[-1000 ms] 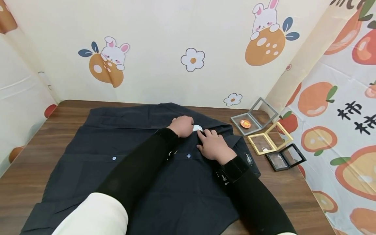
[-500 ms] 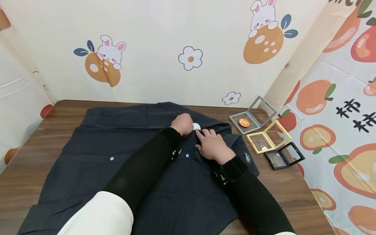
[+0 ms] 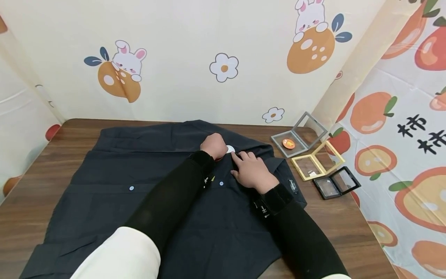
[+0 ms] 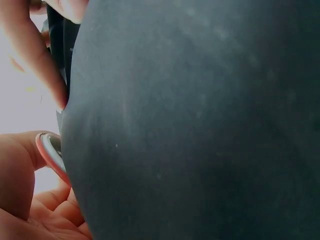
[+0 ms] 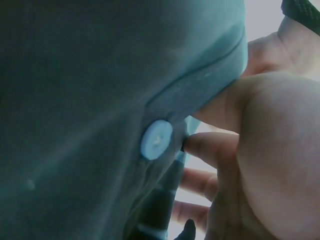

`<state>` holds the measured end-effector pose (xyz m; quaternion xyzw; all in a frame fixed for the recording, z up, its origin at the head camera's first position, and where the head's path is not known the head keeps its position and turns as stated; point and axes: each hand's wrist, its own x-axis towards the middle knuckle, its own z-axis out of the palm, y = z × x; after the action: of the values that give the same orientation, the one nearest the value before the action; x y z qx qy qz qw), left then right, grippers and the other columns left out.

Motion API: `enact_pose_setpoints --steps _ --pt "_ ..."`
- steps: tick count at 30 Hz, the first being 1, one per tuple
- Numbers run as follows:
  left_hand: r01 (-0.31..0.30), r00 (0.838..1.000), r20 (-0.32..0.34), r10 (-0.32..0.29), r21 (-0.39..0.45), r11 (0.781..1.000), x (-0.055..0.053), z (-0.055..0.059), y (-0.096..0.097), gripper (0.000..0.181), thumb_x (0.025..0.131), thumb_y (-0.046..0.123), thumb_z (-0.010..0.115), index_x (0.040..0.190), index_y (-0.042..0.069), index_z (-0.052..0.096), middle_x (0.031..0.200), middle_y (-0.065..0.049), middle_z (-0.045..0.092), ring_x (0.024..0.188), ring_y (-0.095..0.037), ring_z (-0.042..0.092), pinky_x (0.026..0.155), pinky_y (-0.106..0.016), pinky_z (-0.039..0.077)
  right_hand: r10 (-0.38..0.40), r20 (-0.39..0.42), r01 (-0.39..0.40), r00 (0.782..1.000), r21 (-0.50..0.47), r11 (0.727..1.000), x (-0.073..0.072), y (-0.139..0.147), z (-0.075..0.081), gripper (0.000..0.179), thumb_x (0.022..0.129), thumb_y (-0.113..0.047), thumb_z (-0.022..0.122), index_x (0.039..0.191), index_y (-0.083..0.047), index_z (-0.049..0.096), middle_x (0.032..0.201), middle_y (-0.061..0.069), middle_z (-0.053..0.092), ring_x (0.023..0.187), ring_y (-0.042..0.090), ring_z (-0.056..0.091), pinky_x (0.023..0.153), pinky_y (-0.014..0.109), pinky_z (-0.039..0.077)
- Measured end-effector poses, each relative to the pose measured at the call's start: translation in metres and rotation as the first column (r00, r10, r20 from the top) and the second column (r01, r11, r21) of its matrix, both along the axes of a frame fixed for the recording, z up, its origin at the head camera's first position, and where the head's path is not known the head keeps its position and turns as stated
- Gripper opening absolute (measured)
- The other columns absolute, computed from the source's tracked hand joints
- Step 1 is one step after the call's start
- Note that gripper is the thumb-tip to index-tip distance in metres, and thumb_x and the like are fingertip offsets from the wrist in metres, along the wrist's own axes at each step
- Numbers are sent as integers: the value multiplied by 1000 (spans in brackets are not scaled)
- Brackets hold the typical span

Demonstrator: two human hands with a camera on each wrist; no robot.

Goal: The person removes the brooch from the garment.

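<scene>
A dark navy shirt (image 3: 104, 166) with pale buttons lies spread on the table. My left hand (image 3: 213, 146) is curled at its upper part and grips a round badge (image 3: 230, 148). In the left wrist view the badge (image 4: 50, 152) shows a whitish inner side and an orange-red rim, with a thumb against it and its edge at the cloth. My right hand (image 3: 252, 168) is just right of the badge, pinching the shirt with thumb and index finger. Close by is a button (image 5: 156, 140) in the right wrist view. The badge's fastening is hidden.
At the right stand three open, clear-windowed cases: a grey case (image 3: 279, 146) with an orange round badge (image 3: 289, 143) in it, a yellow case (image 3: 298, 169) and a black case (image 3: 318, 189). A printed cloth wall (image 3: 174, 77) rises behind the wooden table (image 3: 80, 131).
My left hand has rolled over, so its knuckles now face up and its fingertips are hidden. My right hand keeps its place on the shirt. The head view has shifted slightly.
</scene>
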<state>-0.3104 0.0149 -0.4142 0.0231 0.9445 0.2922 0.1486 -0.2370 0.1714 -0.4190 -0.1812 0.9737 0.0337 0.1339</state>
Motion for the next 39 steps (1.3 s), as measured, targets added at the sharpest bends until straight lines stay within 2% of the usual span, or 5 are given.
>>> enact_pose_setpoints --steps 10,18,32,36,39 --pt "15 999 47 -16 6 1000 -5 0 -14 40 103 15 59 64 13 54 60 -2 41 55 -19 45 52 -31 37 13 -1 -13 1000 -31 999 1 -1 0 71 107 -49 53 166 -20 25 162 13 36 147 36 35 110 57 38" --pt "39 999 -29 -39 1 999 -8 6 -31 27 101 11 56 84 3 75 89 -11 70 75 -23 61 67 -29 47 0 -1 -1 1000 -49 999 0 -1 -2 70 106 -49 54 165 -22 29 162 12 36 147 36 34 112 58 36" --pt "-58 998 8 59 367 928 6 11 -62 21 102 17 60 114 6 73 116 -10 65 94 -25 58 74 -32 47 -23 76 33 997 -124 992 -2 -2 6 67 104 -49 58 162 -21 38 162 14 35 147 40 32 113 61 33" --pt "-44 998 -16 57 453 890 17 25 -63 16 100 16 64 110 7 72 110 -10 63 91 -25 57 74 -34 47 -36 70 56 997 -315 947 0 -1 22 67 104 -46 60 160 -14 41 160 16 38 146 38 36 115 58 33" --pt "-30 998 -33 56 521 853 26 37 -60 13 99 16 66 106 6 71 106 -10 64 92 -26 57 76 -34 47 -54 18 55 998 -510 858 3 -3 37 63 104 -44 60 155 -9 47 152 14 48 139 33 46 111 53 40"
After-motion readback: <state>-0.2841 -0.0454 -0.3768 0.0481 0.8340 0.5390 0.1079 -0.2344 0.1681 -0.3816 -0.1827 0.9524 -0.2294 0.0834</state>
